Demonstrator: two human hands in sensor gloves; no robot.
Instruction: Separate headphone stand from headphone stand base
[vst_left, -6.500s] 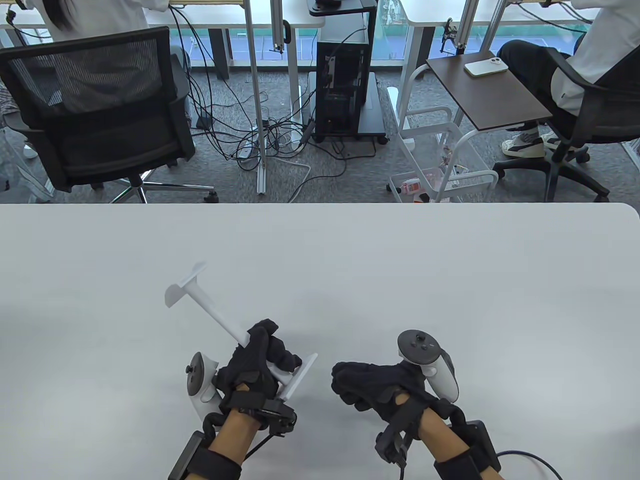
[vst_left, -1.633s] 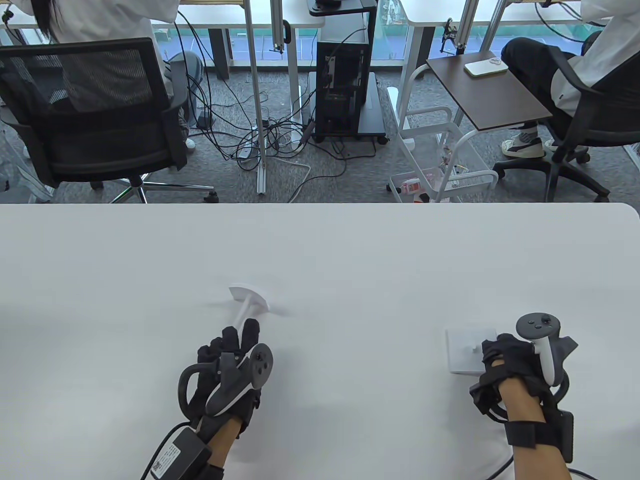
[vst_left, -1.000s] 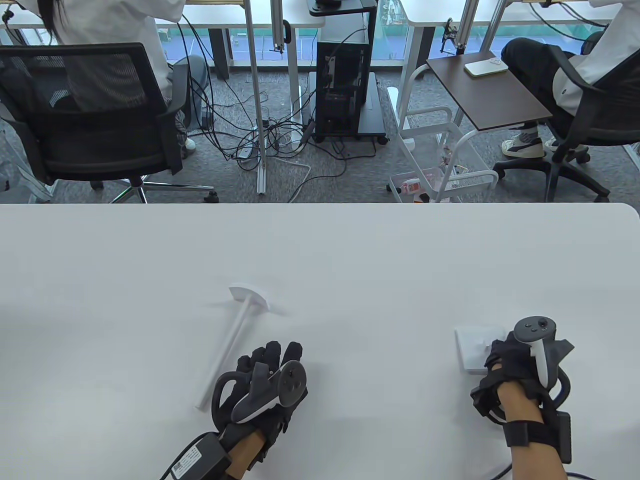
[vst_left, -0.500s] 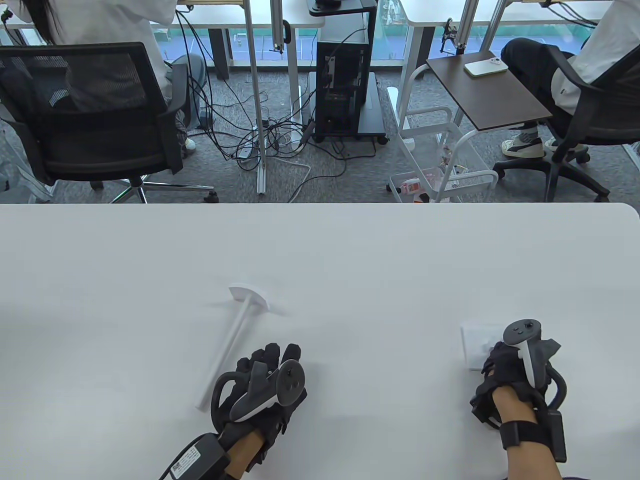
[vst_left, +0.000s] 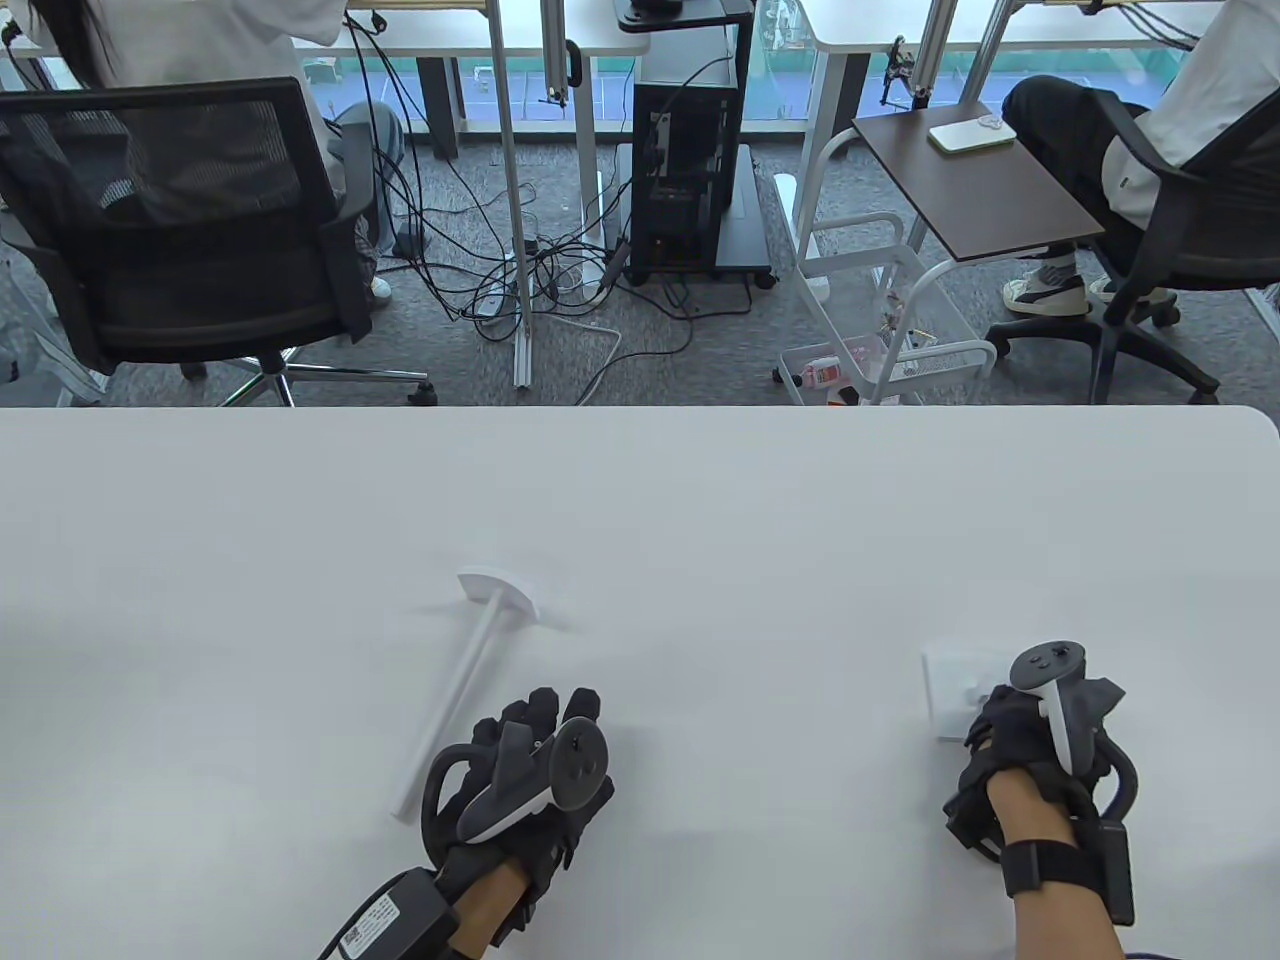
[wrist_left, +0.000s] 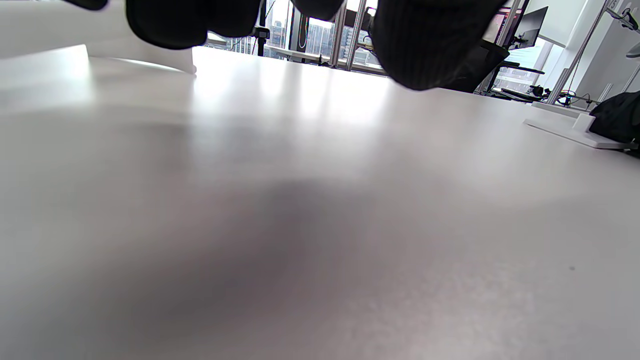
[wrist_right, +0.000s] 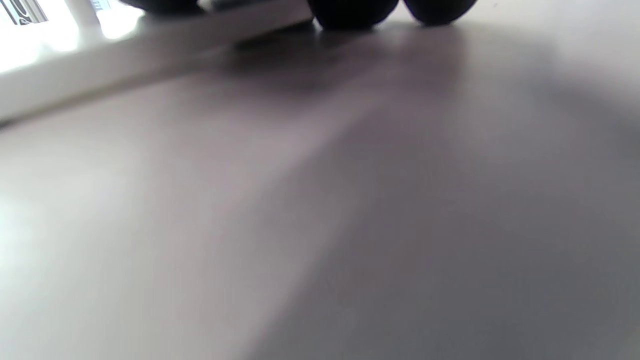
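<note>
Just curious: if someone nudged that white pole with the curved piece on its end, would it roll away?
Probably not far: the headphone stand lies flat, and its wide curved end would likely stop the thin post rolling. It looks like stiff, light plastic, so it might slide on the smooth table.

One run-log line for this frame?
stand: flat on table, detached | base: apart, right | left hand: beside stand | right hand: touching base

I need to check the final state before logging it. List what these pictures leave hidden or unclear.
- Table view: the right hand covers the near right part of the headphone stand base, so the contact is hidden.
- Right wrist view: the base's edge is blurred and cut off at the top; its socket is out of view.
- Left wrist view: the fingertips are cut off by the top edge; the headphone stand is blurred.
</note>
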